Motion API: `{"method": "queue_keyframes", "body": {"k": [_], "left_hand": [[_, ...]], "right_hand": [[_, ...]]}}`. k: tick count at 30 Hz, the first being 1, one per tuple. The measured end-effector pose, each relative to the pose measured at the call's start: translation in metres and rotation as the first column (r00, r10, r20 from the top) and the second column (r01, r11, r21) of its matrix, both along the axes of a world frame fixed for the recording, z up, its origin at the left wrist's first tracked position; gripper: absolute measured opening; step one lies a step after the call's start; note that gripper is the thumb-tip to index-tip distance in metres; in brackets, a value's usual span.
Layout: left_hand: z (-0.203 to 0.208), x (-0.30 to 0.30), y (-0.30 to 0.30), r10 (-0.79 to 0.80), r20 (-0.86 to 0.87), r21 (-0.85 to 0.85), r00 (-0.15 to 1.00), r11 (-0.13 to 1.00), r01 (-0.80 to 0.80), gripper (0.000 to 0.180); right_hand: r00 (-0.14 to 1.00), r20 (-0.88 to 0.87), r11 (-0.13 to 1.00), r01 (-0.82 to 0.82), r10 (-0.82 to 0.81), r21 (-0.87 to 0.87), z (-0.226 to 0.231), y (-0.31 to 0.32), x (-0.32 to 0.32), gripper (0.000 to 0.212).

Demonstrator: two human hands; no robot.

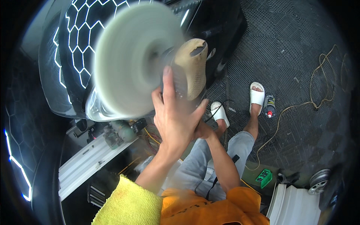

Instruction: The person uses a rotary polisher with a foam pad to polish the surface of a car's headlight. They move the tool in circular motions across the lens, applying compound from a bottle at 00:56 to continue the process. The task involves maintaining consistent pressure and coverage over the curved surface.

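Note:
My left hand [170, 116] is wrapped round the body of a polisher [191, 71], its index finger lying along the side near the head. A worn tan cover with a torn hole is on the tool's head. My right hand [203, 130] is closed at the rear of the polisher, its fingers mostly hidden behind my left hand. The large round whitish pad [116, 60] is smeared by motion. It overlaps a glossy black car [80, 41] and its headlight [91, 107] in the picture; whether they touch I cannot tell. A yellow towel [129, 202] lies over my left upper arm.
Dark ridged matting [288, 56] covers the floor by my feet. A bottle with a red cap [269, 106] lies beside my white sandal [257, 93]. A tan cord [279, 123] winds across the right side. Bottles [112, 137] stand on a white cabinet [90, 161] at the left.

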State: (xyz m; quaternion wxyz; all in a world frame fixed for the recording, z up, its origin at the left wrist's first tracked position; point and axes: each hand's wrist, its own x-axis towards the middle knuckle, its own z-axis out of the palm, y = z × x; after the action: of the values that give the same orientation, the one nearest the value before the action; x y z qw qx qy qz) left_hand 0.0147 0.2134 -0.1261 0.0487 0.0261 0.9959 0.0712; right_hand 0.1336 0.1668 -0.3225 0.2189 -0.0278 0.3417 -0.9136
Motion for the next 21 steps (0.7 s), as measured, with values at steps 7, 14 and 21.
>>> {"method": "queue_keyframes", "body": {"k": [7,14,21], "left_hand": [[0.008,0.053,-0.064,0.165,0.014,0.208,0.986,0.964,-0.164,0.116],[0.025,0.097,-0.104,0.466,-0.006,0.535,0.885,0.749,-0.391,0.123],[-0.002,0.080,-0.056,0.496,0.048,0.650,0.867,0.643,-0.404,0.119]], "right_hand": [[0.994,0.058,0.996,-0.091,0.091,0.004,0.017,-0.022,0.044,0.088],[0.990,-0.064,0.972,-0.111,0.126,0.205,0.039,0.002,0.053,0.099],[0.973,0.044,0.869,-0.222,0.226,0.443,0.040,0.123,0.026,0.093]]}}
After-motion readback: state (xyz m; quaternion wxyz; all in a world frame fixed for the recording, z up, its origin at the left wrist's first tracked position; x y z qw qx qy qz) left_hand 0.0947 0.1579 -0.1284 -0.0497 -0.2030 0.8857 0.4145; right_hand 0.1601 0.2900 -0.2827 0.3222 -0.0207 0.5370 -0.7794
